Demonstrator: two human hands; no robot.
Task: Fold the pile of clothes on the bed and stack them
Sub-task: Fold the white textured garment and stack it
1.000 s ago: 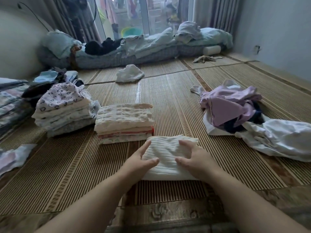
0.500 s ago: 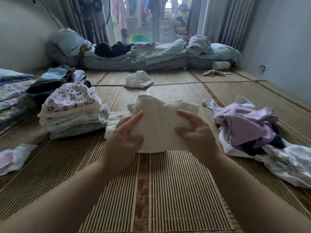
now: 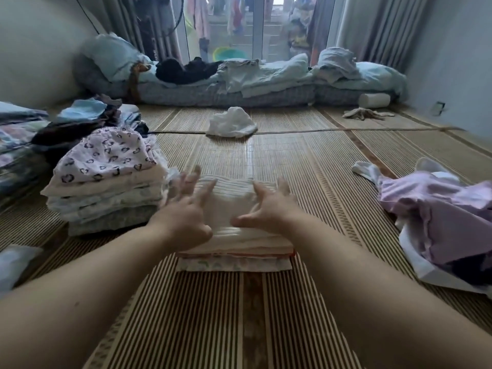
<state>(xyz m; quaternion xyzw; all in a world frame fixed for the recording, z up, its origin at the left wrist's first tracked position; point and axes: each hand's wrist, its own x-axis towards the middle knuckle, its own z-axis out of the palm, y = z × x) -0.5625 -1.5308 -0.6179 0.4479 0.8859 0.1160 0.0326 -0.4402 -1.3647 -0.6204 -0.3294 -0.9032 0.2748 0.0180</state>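
Striped woven mat [image 3: 239, 315] on the bed. Stacking step: the white ribbed folded garment [image 3: 226, 201] lies atop the centre stack [image 3: 234, 251], left hand [image 3: 183, 217] and right hand [image 3: 269, 209] splayed wide at its edges — gripping nothing. Next, probably: the limp, crumpled lilac pile [image 3: 439, 209] right of the stack — soft cloth, needing flattening.

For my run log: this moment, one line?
stacking | left hand, right hand on white garment | atop middle stack | unfolded pile at right
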